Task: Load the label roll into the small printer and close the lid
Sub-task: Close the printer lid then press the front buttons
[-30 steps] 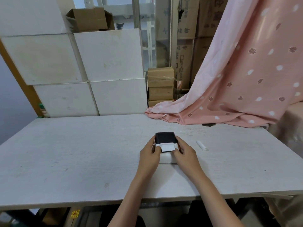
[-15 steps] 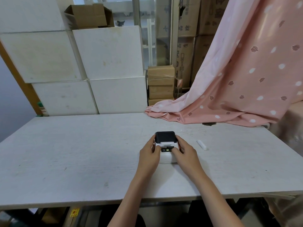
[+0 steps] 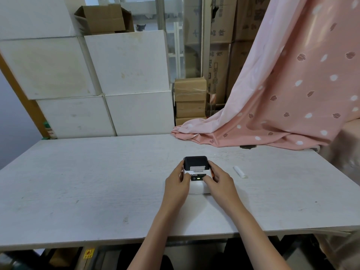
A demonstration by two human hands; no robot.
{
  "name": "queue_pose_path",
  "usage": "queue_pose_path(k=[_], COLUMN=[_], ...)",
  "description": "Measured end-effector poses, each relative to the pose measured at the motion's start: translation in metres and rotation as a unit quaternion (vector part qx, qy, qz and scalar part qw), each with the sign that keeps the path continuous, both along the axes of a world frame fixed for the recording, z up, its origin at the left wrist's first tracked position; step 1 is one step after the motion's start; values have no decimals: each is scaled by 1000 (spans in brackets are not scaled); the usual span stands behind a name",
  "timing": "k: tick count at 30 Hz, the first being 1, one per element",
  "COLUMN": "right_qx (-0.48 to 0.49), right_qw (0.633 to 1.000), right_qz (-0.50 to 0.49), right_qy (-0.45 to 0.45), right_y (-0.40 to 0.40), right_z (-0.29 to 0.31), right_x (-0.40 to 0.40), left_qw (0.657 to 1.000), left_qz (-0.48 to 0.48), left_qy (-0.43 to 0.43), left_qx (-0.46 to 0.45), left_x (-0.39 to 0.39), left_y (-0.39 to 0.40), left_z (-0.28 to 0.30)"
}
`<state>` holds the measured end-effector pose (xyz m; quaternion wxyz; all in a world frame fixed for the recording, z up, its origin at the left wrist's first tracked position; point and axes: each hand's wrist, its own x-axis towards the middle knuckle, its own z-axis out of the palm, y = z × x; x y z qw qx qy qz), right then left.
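1. Head view, nearest first: two bare forearms reach in from six o'clock, and the left hand (image 3: pixel 178 183) and right hand (image 3: pixel 219 181) flank one small label printer (image 3: pixel 197 177), which sits on the white table (image 3: pixel 97 182) just right of centre.
2. The left hand's fingers curl against the printer's nine o'clock side and the right hand's against its three o'clock side. Both are partly closed around the body, steadying it and not lifting it; the right thumb lies on the front panel near a lit green light.
3. Progress, as I judge it: the black lid (image 3: pixel 195 162) looks down over the white body, with a strip of white label (image 3: pixel 197 168) showing at the slot. The roll itself is hidden, presumably inside. Loading and closing seem done, or very nearly; at most a final press to latch may remain.
4. At the printer's three o'clock, well apart from the hand, lies one small white cylinder-shaped piece (image 3: pixel 240 172); what it is I cannot tell.
5. Farther off, at one to two o'clock, one pink patterned cloth (image 3: pixel 282 106) drapes onto the table's far edge.
6. Beyond the far edge, at eleven o'clock, stand four large white boxes (image 3: pixel 124 63) with one open brown carton (image 3: pixel 105 19) on top.
7. At twelve o'clock sits a small stack of brown cartons (image 3: pixel 190 100), about four, with taller cartons behind.
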<state>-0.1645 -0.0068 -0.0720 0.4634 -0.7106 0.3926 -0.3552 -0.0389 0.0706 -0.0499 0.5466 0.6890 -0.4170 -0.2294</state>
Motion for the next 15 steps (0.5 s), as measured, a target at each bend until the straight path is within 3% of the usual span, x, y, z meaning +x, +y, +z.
queue_pose_path(k=[15], right_qx=[1], right_qw=[1000], right_qz=[1], right_qy=[1], right_y=[3], right_z=[5], right_x=[-1], left_qw=[1000], left_qz=[-1], left_qy=[-6], left_qx=[14], left_x=[0], left_y=[1], left_z=[0])
